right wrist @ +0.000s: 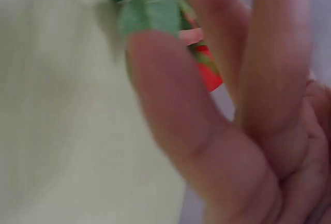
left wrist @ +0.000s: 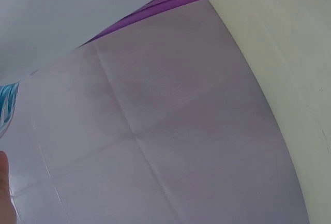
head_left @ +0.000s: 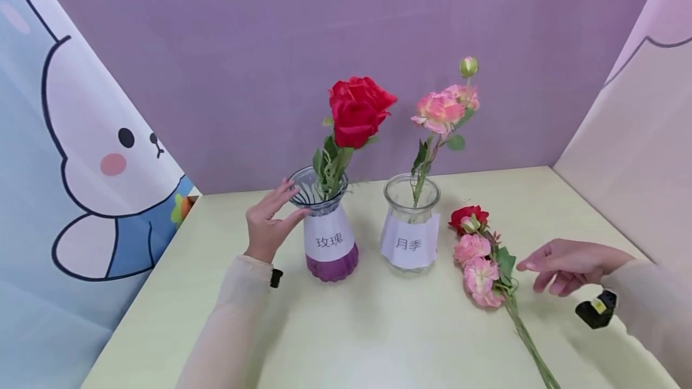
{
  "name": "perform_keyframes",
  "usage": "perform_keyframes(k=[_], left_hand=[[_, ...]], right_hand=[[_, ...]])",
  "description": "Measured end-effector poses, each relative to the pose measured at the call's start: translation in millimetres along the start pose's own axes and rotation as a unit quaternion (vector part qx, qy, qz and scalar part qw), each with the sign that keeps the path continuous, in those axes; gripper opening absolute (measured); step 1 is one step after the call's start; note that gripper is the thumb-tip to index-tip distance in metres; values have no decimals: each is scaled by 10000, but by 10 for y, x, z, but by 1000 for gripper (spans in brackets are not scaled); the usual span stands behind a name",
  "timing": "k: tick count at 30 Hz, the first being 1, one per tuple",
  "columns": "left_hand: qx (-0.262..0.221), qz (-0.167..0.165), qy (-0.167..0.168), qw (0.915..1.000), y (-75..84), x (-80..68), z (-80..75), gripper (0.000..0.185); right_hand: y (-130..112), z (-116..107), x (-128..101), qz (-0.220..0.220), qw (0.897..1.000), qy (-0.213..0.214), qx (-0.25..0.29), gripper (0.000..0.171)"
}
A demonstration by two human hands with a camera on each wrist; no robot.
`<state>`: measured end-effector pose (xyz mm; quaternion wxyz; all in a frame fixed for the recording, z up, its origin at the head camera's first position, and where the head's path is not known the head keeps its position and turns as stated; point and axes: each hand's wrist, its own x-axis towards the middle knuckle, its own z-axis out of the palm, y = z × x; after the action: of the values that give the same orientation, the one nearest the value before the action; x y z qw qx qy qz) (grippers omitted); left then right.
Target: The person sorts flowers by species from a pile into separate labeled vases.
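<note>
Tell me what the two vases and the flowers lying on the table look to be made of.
Left vase: ribbed clear glass, likely; purple-tinted base, paper label. Right vase: smooth clear glass; stem visible through it. Loose flowers: probably fabric petals on plastic stems, judging by the matte, uniform look.

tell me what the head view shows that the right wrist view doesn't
Only the head view shows the left hand touching the purple-based glass vase holding a red rose, the clear glass vase with a pink flower stem, and the whole loose bunch of pink and red flowers. Only the right wrist view shows the fingers up close, blurred, by a green leaf. Both show the right hand and the pale yellow table.
</note>
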<state>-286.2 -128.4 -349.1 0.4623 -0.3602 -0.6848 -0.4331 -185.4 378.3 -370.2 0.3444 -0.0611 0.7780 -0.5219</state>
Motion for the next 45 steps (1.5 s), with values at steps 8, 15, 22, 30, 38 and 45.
perform_keyframes(k=[8,15,22,30,38,45], left_hand=[[-175,-124,20,9998,1,24,8,60],[-111,-188,-29,9998,6,5,41,62],[-64,-167,-127,9998,-7,-12,32,64],[416,111,-414,9982,46,-2,-10,63],[319,1416,242,9891,168,-49,131,32],[-330,3163,755,9451,390,-79,416,19]], right_hand=[[215,149,108,100,9998,-139,36,31],[304,329,173,143,9990,355,-239,30],[318,477,251,38,9970,644,-417,33],[293,563,238,206,9934,1055,-413,22],[284,521,211,22,9920,1200,-380,13],[198,526,196,-320,9909,1259,-351,12]])
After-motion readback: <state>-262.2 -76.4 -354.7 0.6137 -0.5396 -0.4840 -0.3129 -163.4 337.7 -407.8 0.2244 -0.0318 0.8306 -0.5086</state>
